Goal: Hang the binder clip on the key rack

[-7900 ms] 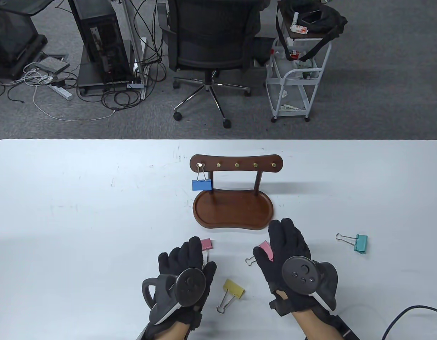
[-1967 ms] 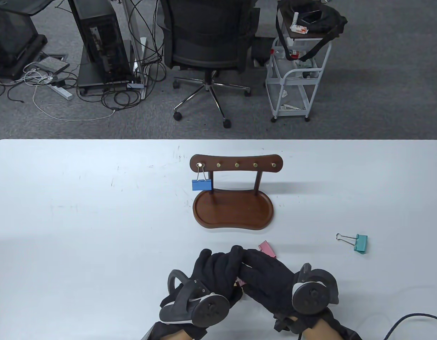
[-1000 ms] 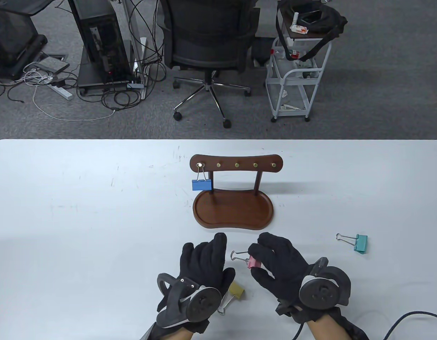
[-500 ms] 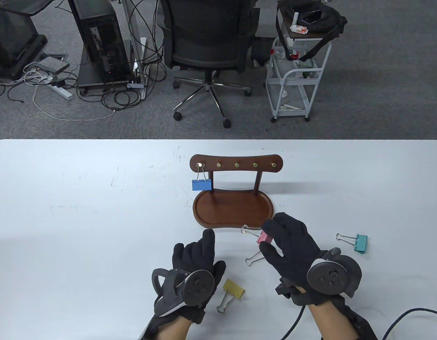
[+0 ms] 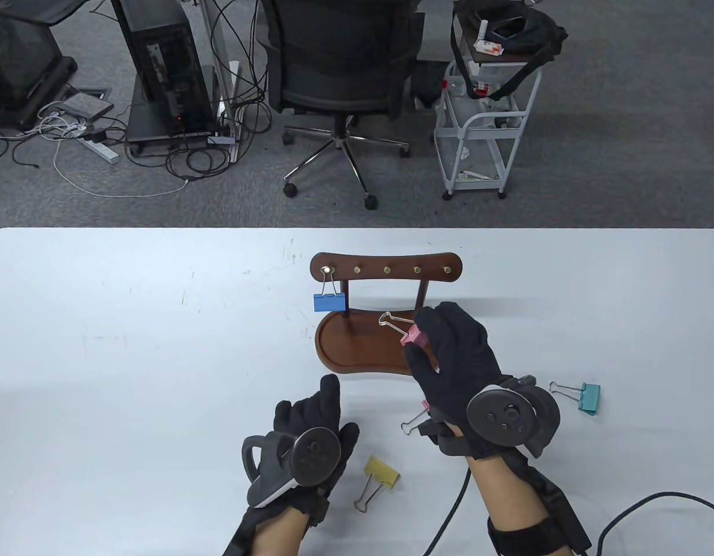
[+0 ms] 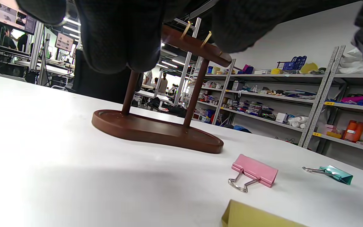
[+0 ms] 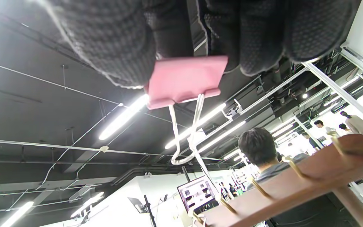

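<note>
The brown wooden key rack point(image 5: 385, 269) stands mid-table on its tray base point(image 5: 357, 347). A blue binder clip point(image 5: 329, 302) hangs from its leftmost hook; the other hooks are bare. My right hand point(image 5: 417, 341) pinches a pink binder clip point(image 5: 412, 336) by its body above the tray's right part, with the wire handles pointing up-left toward the rack. In the right wrist view the clip point(image 7: 186, 78) hangs from my fingertips, with the rack bar point(image 7: 310, 186) below it. My left hand point(image 5: 319, 405) lies open on the table, holding nothing.
A second pink clip point(image 5: 417, 418) lies partly under my right wrist and shows in the left wrist view point(image 6: 254, 170). A yellow clip point(image 5: 381, 470) lies near the front between my hands, and a teal clip point(image 5: 588, 397) to the right. A cable point(image 5: 640, 509) trails at the front right.
My right hand has carried the pink clip away from me, from the tray's front edge to above the tray. My left hand has stayed near the front, empty.
</note>
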A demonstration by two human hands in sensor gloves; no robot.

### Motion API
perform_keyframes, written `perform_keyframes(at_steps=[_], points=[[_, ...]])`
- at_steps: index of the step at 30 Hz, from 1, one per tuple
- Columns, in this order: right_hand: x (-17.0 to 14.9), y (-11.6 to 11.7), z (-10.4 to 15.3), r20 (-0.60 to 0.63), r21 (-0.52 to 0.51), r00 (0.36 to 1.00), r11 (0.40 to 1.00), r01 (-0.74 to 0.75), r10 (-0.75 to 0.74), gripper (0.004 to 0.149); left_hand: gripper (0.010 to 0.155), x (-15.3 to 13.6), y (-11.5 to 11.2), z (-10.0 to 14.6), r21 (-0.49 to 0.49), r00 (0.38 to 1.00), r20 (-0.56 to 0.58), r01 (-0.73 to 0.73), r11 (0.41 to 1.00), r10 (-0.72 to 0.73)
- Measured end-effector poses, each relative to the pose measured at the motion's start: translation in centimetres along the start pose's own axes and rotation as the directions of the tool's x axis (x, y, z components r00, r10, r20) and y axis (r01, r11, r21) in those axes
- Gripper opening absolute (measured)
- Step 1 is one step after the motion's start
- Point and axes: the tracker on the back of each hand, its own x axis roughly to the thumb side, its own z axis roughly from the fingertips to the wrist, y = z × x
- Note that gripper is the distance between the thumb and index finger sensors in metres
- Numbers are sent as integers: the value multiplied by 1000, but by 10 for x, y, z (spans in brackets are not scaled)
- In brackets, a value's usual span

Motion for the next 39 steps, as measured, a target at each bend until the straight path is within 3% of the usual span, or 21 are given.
perform_keyframes(at_steps=[22, 39], points=[[7, 56, -55, -91, 35, 994, 997, -62, 65, 59, 83, -5, 0, -2, -17, 999, -23, -40, 999, 40], [1, 79, -60, -122, 74, 981, 987, -142, 150, 65, 82, -7, 0, -3, -39, 997, -33, -68, 997, 67]])
